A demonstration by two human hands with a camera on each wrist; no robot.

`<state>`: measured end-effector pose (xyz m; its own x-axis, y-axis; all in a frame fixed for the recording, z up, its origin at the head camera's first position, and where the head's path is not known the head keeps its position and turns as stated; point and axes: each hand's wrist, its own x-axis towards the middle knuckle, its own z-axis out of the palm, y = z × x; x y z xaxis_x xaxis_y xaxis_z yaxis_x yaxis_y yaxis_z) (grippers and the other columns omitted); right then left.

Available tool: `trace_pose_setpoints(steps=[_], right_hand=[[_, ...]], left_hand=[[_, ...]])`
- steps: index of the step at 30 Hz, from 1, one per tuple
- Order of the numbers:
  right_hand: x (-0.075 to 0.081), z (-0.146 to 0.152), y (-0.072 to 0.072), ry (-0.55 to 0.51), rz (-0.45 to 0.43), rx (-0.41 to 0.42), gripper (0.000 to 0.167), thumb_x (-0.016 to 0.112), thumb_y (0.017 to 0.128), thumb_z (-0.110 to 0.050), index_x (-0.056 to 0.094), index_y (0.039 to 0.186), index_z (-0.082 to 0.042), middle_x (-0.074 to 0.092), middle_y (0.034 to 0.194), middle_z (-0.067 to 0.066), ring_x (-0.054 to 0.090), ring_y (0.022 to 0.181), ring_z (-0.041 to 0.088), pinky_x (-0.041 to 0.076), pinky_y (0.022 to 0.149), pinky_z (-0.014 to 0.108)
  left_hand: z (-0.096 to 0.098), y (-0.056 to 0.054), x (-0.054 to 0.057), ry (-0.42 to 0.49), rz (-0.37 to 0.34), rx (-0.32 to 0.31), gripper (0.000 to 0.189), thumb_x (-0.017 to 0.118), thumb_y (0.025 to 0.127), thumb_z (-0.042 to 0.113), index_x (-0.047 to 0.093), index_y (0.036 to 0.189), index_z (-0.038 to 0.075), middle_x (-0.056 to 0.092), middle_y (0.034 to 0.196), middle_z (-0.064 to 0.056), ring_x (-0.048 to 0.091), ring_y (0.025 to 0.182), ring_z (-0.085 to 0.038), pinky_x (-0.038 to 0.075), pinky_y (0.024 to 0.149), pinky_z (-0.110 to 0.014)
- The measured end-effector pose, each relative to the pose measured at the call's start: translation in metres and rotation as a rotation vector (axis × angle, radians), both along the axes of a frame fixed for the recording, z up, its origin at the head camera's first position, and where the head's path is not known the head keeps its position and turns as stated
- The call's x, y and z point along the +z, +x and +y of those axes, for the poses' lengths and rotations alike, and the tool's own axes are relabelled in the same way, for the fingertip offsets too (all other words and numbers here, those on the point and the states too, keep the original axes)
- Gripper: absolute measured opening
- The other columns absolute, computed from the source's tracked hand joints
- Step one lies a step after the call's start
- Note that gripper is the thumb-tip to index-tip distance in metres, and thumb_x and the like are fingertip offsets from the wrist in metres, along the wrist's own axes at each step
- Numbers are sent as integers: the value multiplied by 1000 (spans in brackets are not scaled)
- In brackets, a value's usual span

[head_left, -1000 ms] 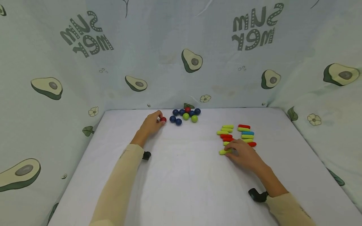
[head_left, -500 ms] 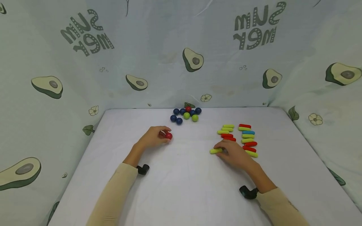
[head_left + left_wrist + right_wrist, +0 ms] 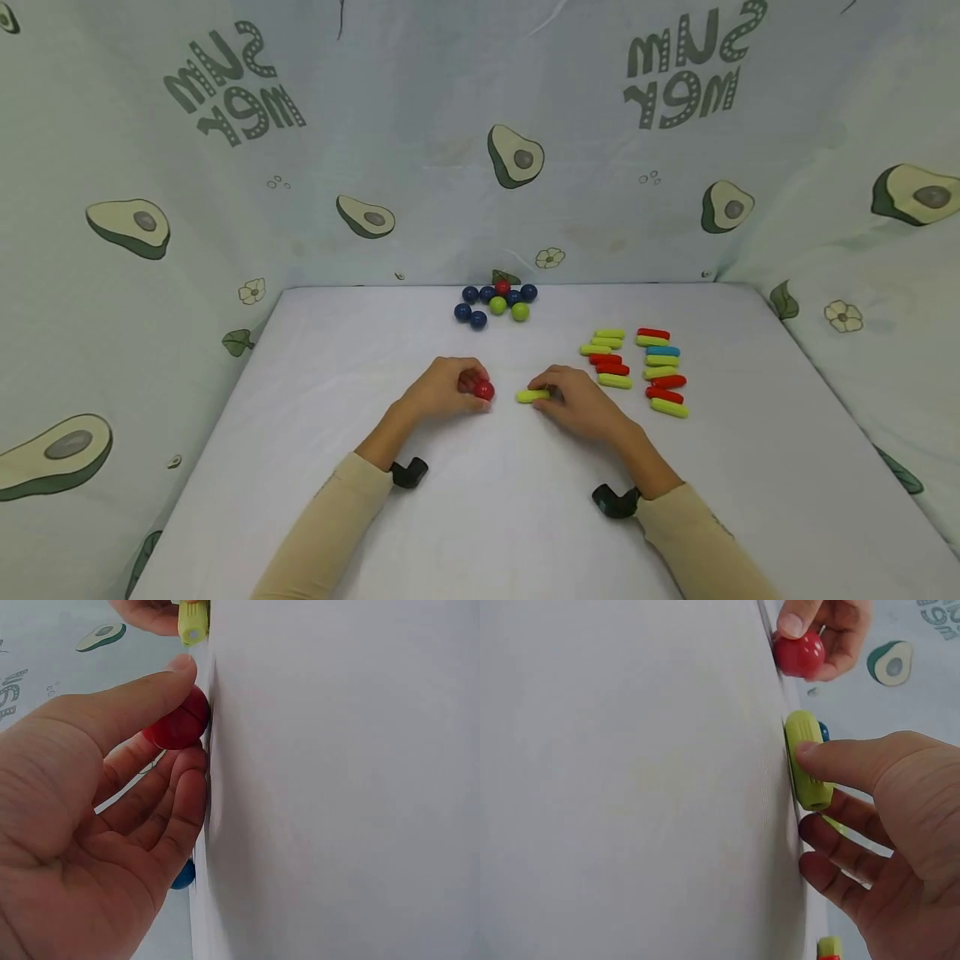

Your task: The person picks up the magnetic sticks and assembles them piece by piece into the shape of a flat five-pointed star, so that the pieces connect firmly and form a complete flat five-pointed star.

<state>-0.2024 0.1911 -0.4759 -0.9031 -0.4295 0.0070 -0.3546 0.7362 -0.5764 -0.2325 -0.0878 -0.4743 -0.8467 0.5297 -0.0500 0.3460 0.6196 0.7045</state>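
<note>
Near the middle of the white table, my left hand pinches a shiny red ball between thumb and fingers. In the left wrist view the red ball sits low against the cloth, thumb on one side of it. Just to the right, my right hand pinches a yellow-green ribbed stick by its right end. The right wrist view shows the thumb lying on this stick, the lower fingers spread behind it. Ball and stick are a short gap apart, both close over the table.
Several dark blue balls, green balls and another red ball are clustered at the table's back edge. To the right lie two columns of short sticks, yellow-green, red and blue. A patterned cloth hangs behind.
My left hand has brought the red ball from beside the ball cluster toward the front and right. My right hand has carried the yellow-green stick leftward, away from the stick columns.
</note>
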Motion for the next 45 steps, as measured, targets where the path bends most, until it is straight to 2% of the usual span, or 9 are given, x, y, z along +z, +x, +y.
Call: trace_pose_setpoints(steps=[14, 20, 22, 26, 30, 33, 37, 40, 45], right_hand=[[0, -24, -2, -73, -11, 14, 24, 75, 96, -20, 73, 119, -18, 70, 114, -4, 59, 99, 15, 55, 94, 39], [0, -30, -4, -92, 0, 19, 24, 74, 96, -20, 72, 120, -19, 71, 116, -5, 60, 102, 15, 54, 96, 40], [0, -32, -5, -104, 5, 25, 24, 73, 97, -20, 72, 121, -19, 71, 116, -4, 60, 103, 16, 54, 96, 40], [0, -33, -11, -125, 0, -8, 25, 71, 99, -26, 71, 122, -19, 70, 116, -5, 59, 105, 17, 53, 94, 39], [1, -33, -27, -134, 26, -78, 28, 68, 101, -32, 70, 125, -18, 69, 114, -2, 59, 105, 19, 54, 92, 38], [0, -33, -46, -132, 52, -135, 31, 67, 101, -32, 67, 128, -16, 67, 116, 2, 59, 105, 21, 55, 92, 39], [-1, -34, -71, -128, 80, -213, 37, 68, 100, -30, 63, 132, -12, 65, 120, 7, 59, 107, 25, 56, 93, 41], [-1, -35, -87, -120, 98, -264, 42, 69, 100, -30, 60, 134, -8, 63, 122, 11, 58, 108, 27, 55, 95, 43], [0, -36, -108, -109, 79, -352, 49, 70, 99, -35, 55, 137, -9, 58, 129, 13, 58, 107, 29, 55, 94, 42]], left_hand=[[9, 3, -4, 25, 31, -21, 40, 87, 84, 35, 68, 115, 19, 69, 100, 7, 62, 90, -9, 53, 83, -25], [11, 4, -5, 4, 135, -69, 33, 79, 91, 37, 74, 118, 18, 69, 100, 6, 58, 85, -11, 49, 76, -25], [11, 5, -6, -8, 168, -66, 27, 77, 92, 33, 76, 113, 16, 69, 99, 5, 57, 85, -10, 48, 76, -24], [9, 7, -5, -49, 170, -28, 20, 75, 91, 28, 75, 106, 14, 68, 96, 4, 57, 86, -10, 48, 78, -23], [6, 11, -3, -72, 136, 0, 20, 74, 89, 26, 73, 105, 15, 67, 93, 3, 58, 87, -12, 50, 79, -27], [6, 12, -5, -96, 118, 10, 25, 74, 90, 33, 73, 110, 17, 66, 97, 5, 58, 90, -11, 50, 82, -27], [7, 13, -9, -116, 139, -1, 31, 75, 91, 43, 75, 112, 20, 65, 94, 7, 55, 87, -10, 47, 78, -25], [7, 14, -10, -101, 157, -13, 28, 76, 91, 39, 76, 110, 19, 62, 86, 7, 53, 81, -10, 44, 72, -25], [6, 14, -10, -52, 123, -27, 22, 78, 90, 30, 77, 106, 15, 63, 83, 8, 54, 77, -8, 45, 71, -23]])
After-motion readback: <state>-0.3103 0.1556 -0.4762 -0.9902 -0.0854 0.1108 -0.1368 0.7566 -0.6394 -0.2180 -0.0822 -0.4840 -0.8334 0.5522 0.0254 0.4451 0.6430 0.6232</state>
